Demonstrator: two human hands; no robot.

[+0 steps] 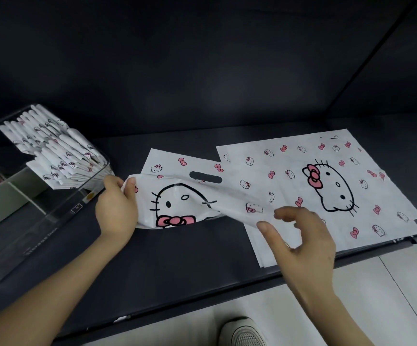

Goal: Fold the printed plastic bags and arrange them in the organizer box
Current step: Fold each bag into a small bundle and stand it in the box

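A white plastic bag [177,203] printed with a cat face and pink bows lies partly folded over itself on the dark shelf. My left hand [116,208] grips its left edge. My right hand [299,236] pinches its right end between thumb and fingers, lifting that part off the shelf. A stack of flat printed bags [327,176] lies to the right, partly under my right hand. At the left stands a clear organizer box [60,208] holding several folded printed bags [60,151] in a row.
The dark shelf [177,258] has a front edge near me and a dark back wall [202,71]. Below the edge are a light tiled floor [377,295] and a white shoe [244,333]. A grey box [0,203] sits inside the organizer's left part.
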